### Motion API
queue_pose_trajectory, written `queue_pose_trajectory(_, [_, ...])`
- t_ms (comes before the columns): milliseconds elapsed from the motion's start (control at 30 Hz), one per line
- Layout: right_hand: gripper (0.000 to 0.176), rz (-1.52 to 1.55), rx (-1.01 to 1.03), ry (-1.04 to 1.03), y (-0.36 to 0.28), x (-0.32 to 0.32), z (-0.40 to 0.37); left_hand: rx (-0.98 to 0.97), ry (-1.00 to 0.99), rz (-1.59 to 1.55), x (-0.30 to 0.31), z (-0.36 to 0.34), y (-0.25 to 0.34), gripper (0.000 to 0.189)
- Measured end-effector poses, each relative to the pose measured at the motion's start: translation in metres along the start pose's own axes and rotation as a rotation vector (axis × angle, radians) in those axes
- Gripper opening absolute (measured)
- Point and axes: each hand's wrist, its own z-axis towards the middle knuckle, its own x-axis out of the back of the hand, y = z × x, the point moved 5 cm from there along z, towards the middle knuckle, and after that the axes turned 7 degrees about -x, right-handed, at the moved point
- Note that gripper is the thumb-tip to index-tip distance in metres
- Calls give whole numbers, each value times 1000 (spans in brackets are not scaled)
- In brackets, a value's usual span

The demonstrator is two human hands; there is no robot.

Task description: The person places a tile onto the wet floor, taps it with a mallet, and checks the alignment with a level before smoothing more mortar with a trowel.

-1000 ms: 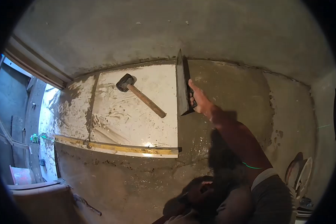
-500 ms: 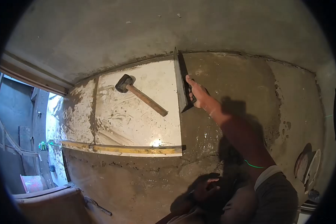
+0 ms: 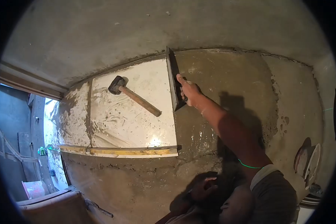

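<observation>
My right hand point(image 3: 189, 92) is stretched out and grips the handle of a long flat trowel point(image 3: 171, 80). The trowel's blade stands on edge against the right edge of a large white floor tile point(image 3: 138, 119), where the tile meets wet grey mortar point(image 3: 220, 82). A rubber mallet point(image 3: 133, 96) with a wooden handle lies on the tile to the left of the trowel. My left hand point(image 3: 201, 188) rests low in shadow near my knee, fingers curled; nothing shows in it.
A yellow straightedge point(image 3: 119, 150) lies along the tile's near edge. A second tile point(image 3: 76, 112) sits to the left, smeared with mortar. Grey walls point(image 3: 138, 30) close off the far side. A doorway point(image 3: 22, 130) opens at left. Pale round objects point(image 3: 306, 162) sit at right.
My right hand and the trowel have shifted slightly left and farther along the tile's edge. The view has swung a little. The mallet and straightedge lie where they were.
</observation>
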Motion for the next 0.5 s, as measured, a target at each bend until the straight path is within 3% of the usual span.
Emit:
queue_pose_trajectory(133, [57,-113,54,85,2,4,5,-104,67,72,2,0,10,51])
queue_pose_trajectory(267, [53,-1,134,44,-1,7,-4,-43,76,-6,3,0,9,51])
queue_pose_trajectory(433, [48,-12,65,84,-7,46,-13,70,74,30,3,0,10,58])
queue_pose_trajectory(500, [50,21,49,84,-8,50,-23,-126,110,117,0,3,7,57])
